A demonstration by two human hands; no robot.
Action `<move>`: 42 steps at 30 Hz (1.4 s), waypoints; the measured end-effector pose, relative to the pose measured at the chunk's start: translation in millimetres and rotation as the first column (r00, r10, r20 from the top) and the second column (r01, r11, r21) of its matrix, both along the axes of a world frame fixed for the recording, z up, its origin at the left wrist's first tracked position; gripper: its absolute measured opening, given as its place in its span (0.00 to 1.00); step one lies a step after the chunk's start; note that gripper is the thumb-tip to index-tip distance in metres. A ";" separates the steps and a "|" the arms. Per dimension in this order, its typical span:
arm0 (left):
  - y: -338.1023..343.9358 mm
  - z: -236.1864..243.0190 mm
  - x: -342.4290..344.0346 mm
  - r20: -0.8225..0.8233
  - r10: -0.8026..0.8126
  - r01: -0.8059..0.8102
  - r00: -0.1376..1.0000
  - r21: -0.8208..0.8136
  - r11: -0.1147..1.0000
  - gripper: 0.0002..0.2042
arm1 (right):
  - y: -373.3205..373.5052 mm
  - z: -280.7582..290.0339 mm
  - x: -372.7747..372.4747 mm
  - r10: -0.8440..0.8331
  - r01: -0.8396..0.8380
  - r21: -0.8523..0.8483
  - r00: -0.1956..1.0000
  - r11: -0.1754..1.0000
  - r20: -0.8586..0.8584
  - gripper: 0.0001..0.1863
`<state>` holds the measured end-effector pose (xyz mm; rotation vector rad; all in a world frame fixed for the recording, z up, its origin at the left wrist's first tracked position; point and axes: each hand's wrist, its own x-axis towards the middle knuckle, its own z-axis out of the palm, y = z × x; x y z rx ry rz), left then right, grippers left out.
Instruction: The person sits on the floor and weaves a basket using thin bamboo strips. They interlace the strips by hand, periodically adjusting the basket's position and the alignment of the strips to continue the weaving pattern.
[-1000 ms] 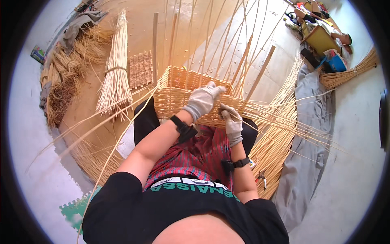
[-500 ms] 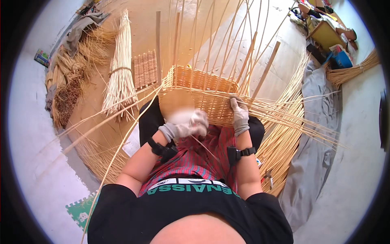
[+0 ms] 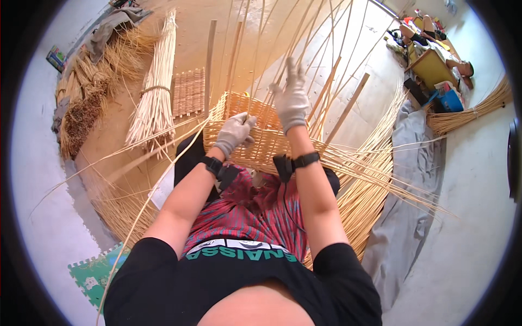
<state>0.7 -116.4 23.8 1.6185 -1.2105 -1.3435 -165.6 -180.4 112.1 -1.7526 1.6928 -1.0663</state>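
Observation:
A half-woven wicker basket (image 3: 266, 155) rests on my lap. Long thin rods (image 3: 331, 49) and a few flat wooden stakes (image 3: 348, 108) stand up from it. My left hand (image 3: 235, 132), in a pale work glove, is closed at the basket's front rim, its fingertips partly hidden against the weave. Gloved too, my right hand (image 3: 292, 100) is raised above the basket among the upright rods, fingers stretched up and apart. Loose weaving ends (image 3: 386, 176) fan out from the basket's right corner, and others (image 3: 125, 146) reach out to the left.
A tied bundle of peeled rods (image 3: 157, 92) and a woven panel (image 3: 188, 92) lie ahead on the left, near brown bundles (image 3: 81, 117). Many rods (image 3: 364, 201) spread on the right beside a grey cloth (image 3: 405, 212). A person (image 3: 462, 66) is at the far right.
My right hand has left the basket's right side and moved up and left over it, fingers opening. My left hand has risen from in front of the basket to its rim.

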 end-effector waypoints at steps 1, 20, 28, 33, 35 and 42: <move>0.5 -0.9 3.5 -0.018 -0.017 0.017 1.000 -0.010 1.000 0.19 | 3.8 -16.4 -3.8 -0.001 -0.031 -0.104 0.953 0.994 -0.302 0.53; -39.5 -59.1 28.5 -0.012 -0.014 0.012 1.000 -0.119 0.993 0.23 | 37.3 -97.3 31.0 0.120 -0.137 -0.138 0.985 0.981 -0.123 0.51; -21.5 -11.3 14.3 0.438 -0.032 0.067 0.898 -0.065 0.996 0.15 | 80.2 -169.0 -36.0 0.031 -0.109 0.042 0.595 0.993 0.803 0.14; -28.0 5.8 9.6 0.471 0.248 0.052 0.846 -0.537 0.842 0.14 | 73.9 -149.9 -61.2 -0.042 -0.287 0.190 0.451 0.939 0.892 0.11; -22.8 52.9 -16.8 0.456 0.052 0.131 0.888 -0.361 0.923 0.15 | 76.2 -155.8 -69.6 -0.061 -0.224 0.160 0.396 0.961 0.916 0.11; -52.6 8.3 -21.5 0.829 -0.189 0.481 0.527 -0.107 0.870 0.12 | 103.5 -117.6 -18.3 -0.076 -0.056 0.145 0.645 0.988 0.761 0.10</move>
